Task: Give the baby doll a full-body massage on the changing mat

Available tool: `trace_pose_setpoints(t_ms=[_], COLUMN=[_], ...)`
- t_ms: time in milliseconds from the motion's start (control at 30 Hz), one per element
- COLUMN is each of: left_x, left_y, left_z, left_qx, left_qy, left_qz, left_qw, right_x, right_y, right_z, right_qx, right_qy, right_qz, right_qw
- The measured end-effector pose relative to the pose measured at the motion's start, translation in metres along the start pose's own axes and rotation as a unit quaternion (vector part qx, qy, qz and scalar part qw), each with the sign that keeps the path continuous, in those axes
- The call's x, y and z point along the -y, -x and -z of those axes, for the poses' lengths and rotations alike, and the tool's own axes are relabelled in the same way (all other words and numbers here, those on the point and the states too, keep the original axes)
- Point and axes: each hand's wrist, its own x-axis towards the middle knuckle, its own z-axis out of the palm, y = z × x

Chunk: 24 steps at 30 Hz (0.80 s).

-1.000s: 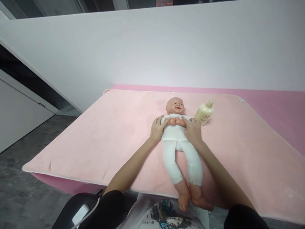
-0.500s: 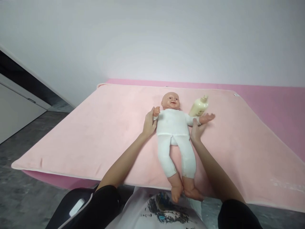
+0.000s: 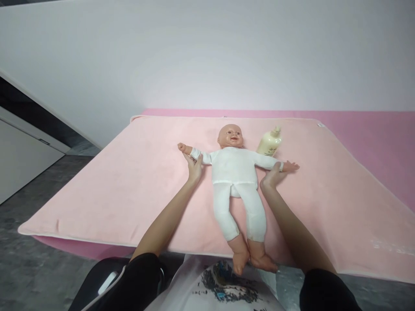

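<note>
A baby doll [image 3: 234, 166] with a white cloth body lies face up, its feet over the front edge of a pink blanket [image 3: 136, 185]. Both of its arms are stretched out sideways. My left hand [image 3: 194, 168] grips the doll's arm on the left near the wrist, thumb on top and fingers underneath. On the other side, my right hand [image 3: 272, 176] holds the doll's other arm by its forearm, with the thumb over the sleeve. Behind that arm a cream-coloured pump bottle [image 3: 269, 143] leans on the blanket.
A pale wall [image 3: 227, 56] rises behind the pink table surface [image 3: 372, 134]. At the left are a grey floor [image 3: 32, 181] and a white cabinet [image 3: 22, 160]. A small white device [image 3: 107, 283] lies low at the left, by a dark sleeve.
The doll's arm on the left has swung outward from beside its body, with my left hand moving left along with it. The other arm has straightened farther right in my right hand.
</note>
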Motion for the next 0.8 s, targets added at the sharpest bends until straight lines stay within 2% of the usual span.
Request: trace_pose_setpoints(t_ms=[133, 233, 300, 433, 533, 633, 733, 800], left_x=[0.001, -0.001, -0.005, -0.016, -0.02, -0.016, -0.006, -0.002], left_y=[0.003, 0.005, 0.008, 0.014, 0.016, 0.016, 0.017, 0.018], left_z=[-0.003, -0.004, -0.007, -0.015, -0.018, -0.018, -0.014, -0.012], left_qx=[0.062, 0.109, 0.15, 0.206, 0.22, 0.219, 0.192, 0.177], left_qy=[-0.082, -0.198, -0.312, -0.502, -0.549, -0.543, -0.491, -0.442], left_qz=[-0.078, -0.115, -0.141, -0.189, -0.212, -0.228, -0.245, -0.243], left_qw=[0.992, 0.967, 0.927, 0.819, 0.778, 0.778, 0.814, 0.845], right_x=[0.019, 0.022, 0.015, -0.002, -0.007, -0.006, -0.003, -0.001], right_y=[0.01, 0.017, 0.018, 0.015, 0.014, 0.015, 0.016, 0.016], right_z=[0.003, 0.001, -0.002, -0.009, -0.011, -0.01, -0.009, -0.008], right_qx=[0.036, 0.091, 0.128, 0.185, 0.228, 0.236, 0.234, 0.224], right_qy=[-0.001, 0.044, 0.054, 0.032, 0.067, 0.086, 0.073, 0.037], right_qz=[0.123, 0.15, 0.175, 0.287, 0.337, 0.341, 0.303, 0.233], right_qw=[0.992, 0.984, 0.975, 0.939, 0.911, 0.906, 0.921, 0.946])
